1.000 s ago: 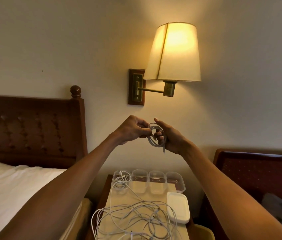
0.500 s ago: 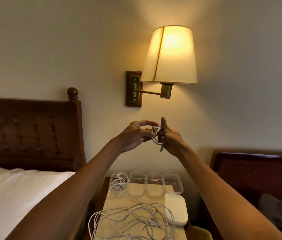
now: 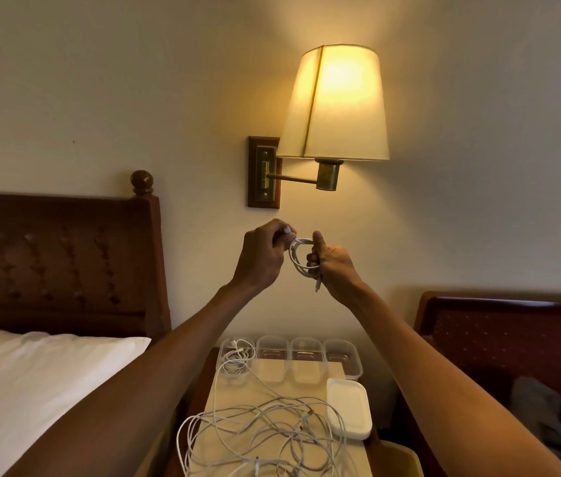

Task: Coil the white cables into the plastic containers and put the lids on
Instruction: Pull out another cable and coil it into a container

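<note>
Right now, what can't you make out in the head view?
- Coiled cable: loop count too small to read; parts hidden under the gripping left hand and right hand.
- Loose cables: tangled and cut off by the bottom edge; number unclear.
- Lids: stacked; count unreadable.

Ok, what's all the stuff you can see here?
coiled cable: one, white, held up between both hands
loose cables: tangled, count unclear, white, front of table
containers: four, clear, row at table's back; leftmost holds a cable
lids: one stack, white, table's right side
table: one, cream top, beside the bed
lamp: one, lit, cream shade, on wall
headboard: one, dark brown, left
sheet: one, white, left
padded wooden frame: one, reddish, right
left hand: pinches the cable's end
right hand: grips the coil
</note>
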`<action>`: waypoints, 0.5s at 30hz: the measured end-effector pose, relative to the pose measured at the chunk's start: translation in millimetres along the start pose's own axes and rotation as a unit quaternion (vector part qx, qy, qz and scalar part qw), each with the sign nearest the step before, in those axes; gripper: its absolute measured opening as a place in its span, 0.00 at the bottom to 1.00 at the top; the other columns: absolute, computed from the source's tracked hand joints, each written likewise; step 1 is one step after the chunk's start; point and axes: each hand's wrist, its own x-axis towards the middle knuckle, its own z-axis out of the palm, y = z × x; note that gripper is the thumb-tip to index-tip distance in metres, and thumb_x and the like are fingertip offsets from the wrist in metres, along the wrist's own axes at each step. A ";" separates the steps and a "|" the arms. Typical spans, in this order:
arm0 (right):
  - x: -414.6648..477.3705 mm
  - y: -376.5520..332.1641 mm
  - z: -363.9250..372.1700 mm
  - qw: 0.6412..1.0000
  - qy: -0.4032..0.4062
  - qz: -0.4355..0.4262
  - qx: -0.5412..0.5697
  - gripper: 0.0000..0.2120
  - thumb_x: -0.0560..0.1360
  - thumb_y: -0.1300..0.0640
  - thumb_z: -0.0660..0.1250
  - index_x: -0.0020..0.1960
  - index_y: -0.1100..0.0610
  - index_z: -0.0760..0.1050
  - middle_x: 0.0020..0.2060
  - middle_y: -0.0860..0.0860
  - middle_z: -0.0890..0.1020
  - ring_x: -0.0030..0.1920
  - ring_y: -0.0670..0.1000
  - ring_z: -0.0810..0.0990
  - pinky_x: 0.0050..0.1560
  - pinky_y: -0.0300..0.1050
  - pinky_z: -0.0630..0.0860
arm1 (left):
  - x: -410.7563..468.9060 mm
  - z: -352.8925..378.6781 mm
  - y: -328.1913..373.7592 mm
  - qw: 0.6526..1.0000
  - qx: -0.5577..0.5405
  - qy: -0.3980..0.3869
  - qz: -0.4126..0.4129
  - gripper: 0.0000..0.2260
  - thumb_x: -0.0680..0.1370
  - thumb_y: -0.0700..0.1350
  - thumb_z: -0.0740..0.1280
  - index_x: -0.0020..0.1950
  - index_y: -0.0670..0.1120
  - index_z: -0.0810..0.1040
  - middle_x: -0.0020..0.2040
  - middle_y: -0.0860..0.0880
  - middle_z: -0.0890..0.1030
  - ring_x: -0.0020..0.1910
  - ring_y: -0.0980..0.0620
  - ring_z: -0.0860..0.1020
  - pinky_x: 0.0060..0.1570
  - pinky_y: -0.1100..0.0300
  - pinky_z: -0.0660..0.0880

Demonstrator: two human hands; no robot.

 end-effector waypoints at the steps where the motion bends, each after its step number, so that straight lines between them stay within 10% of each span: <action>1: 0.0 0.5 0.3 1.000 0.000 -0.016 -0.012 0.22 0.81 0.45 0.57 0.36 0.60 0.72 0.30 0.53 0.73 0.29 0.49 0.71 0.35 0.42 0.73 | 0.0 -0.7 0.0 1.000 -0.004 0.004 -0.004 0.05 0.81 0.42 0.66 0.54 0.43 0.80 0.47 0.48 0.84 0.44 0.58 0.81 0.44 0.73 0.77; 15: 6.2 0.1 3.6 0.993 -0.082 -0.069 -0.046 0.17 0.82 0.51 0.58 0.46 0.63 0.75 0.34 0.52 0.74 0.31 0.47 0.72 0.35 0.40 0.74 | -0.4 -13.6 -5.9 0.965 -0.122 0.118 -0.198 0.08 0.85 0.44 0.57 0.61 0.42 0.70 0.52 0.49 0.80 0.42 0.54 0.82 0.35 0.70 0.78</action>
